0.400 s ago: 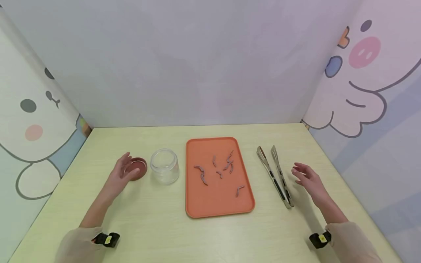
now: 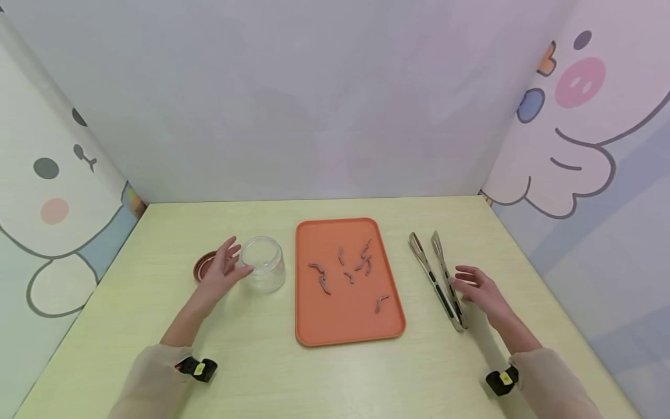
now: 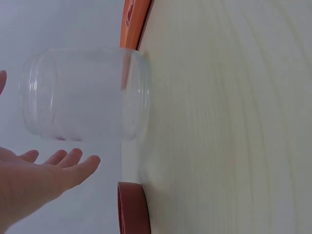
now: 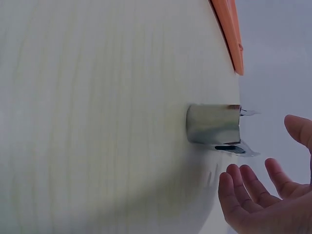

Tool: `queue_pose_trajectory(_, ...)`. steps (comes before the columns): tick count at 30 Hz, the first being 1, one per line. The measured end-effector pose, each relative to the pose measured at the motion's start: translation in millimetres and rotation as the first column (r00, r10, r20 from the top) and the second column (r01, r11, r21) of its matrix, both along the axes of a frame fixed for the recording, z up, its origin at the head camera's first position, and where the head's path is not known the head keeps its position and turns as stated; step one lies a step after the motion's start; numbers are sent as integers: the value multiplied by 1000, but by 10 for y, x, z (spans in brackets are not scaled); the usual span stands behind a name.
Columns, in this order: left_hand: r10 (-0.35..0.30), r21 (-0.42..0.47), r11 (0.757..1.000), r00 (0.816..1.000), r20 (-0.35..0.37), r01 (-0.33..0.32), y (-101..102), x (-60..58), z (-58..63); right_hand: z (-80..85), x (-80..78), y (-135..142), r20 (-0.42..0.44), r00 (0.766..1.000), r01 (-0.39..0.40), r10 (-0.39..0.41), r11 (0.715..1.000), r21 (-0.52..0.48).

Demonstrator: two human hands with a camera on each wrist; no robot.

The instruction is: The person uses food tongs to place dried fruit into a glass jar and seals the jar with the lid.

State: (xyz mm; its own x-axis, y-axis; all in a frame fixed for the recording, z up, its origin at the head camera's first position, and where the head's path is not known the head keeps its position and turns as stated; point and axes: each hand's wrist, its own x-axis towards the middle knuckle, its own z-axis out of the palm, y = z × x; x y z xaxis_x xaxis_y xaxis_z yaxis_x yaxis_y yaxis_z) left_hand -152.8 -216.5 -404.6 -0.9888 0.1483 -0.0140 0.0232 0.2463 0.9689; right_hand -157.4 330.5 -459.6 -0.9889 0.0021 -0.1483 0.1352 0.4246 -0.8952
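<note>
My left hand hovers at the near left side of a clear, lidless jar, thumb and fingers spread. In the left wrist view, a gap shows between the fingers and the jar wall. Behind that hand lies a round reddish-brown lid, partly covered. On the right, metal tongs with black grips lie on the table, their jaws apart at the far end. My right hand is just right of them, fingers loosely bent and holding nothing; its fingertips overlap one arm in the head view.
An orange tray lies mid-table between jar and tongs. Several thin greyish worm-like pieces are scattered on it. A pale wall closes off the back, and printed cartoon panels stand at both sides.
My left hand has moved right from over the lid to the jar. My right hand has moved slightly left, closer to the tongs. The jar, tray and tongs have stayed in place.
</note>
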Motion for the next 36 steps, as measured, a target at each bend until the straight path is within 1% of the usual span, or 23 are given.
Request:
queue_pose_trajectory(5,15,-53,998,999,48,-13,76,-45,-32,235,92,-199,33,998,-48,47,998,48)
queue_pose_trajectory(7,27,-80,997,998,60,-23,90,-63,-47,280,104,-245,39,997,-67,65,995,69)
queue_pose_trajectory(8,32,-90,996,997,65,-26,95,-71,-53,285,103,-262,44,997,-64,61,995,74)
queue_pose_trajectory(10,38,-103,994,997,65,-31,102,-89,-64,283,96,-282,47,997,-67,63,993,100)
queue_pose_trajectory(13,33,-92,995,998,57,-28,109,-110,-75,253,76,-292,41,997,-72,67,988,139)
queue_pose_trajectory(17,5,-36,999,1000,30,-3,118,-129,-90,224,66,-302,30,997,-80,76,978,192)
queue_pose_trajectory(21,-21,-8,1000,1000,9,21,119,-132,-94,206,70,-321,3,995,-94,97,962,257)
queue_pose_trajectory(26,-27,-16,1000,1000,10,27,111,-133,-97,178,57,-344,-58,989,-108,138,927,360)
queue_pose_trajectory(29,-24,-37,999,1000,12,24,109,-134,-96,166,49,-353,-83,985,-105,151,908,407)
queue_pose_trajectory(31,-22,-56,998,1000,12,23,110,-134,-94,164,50,-354,-90,984,-102,153,902,420)
queue_pose_trajectory(36,-25,-73,997,1000,11,26,108,-130,-84,191,59,-336,-120,981,-87,152,900,426)
